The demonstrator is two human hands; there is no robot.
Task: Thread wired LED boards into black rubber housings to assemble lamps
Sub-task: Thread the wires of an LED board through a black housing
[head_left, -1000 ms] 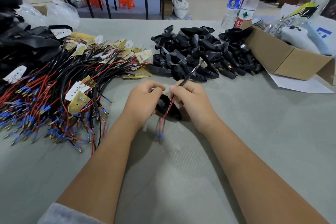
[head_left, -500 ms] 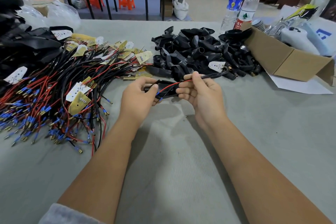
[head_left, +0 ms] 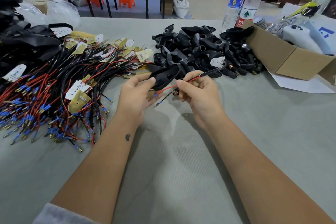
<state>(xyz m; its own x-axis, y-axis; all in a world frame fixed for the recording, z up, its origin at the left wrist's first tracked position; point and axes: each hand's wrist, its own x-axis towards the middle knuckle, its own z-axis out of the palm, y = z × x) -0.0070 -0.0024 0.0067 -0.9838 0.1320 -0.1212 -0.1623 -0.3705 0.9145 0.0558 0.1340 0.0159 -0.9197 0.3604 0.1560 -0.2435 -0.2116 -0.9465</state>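
while pinched between left hand (head_left: pixel 135 94) thumb and fingers, black rubber housing (head_left: pixel 162 77) likely light, soft, best held by rim. right hand (head_left: pixel 199 94) pinches limp red and black wires (head_left: pixel 189 81) just beside housing; led board (head_left: pixel 217 61) dangling beyond, probably fragile. farther back, loose housings pile (head_left: pixel 203 49).

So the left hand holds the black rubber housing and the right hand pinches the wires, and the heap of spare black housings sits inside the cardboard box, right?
Not quite. The head view shows the heap of spare housings lying on the table, beside the cardboard box, not inside it. The left hand does hold the black rubber housing, and the right hand pinches the wires.
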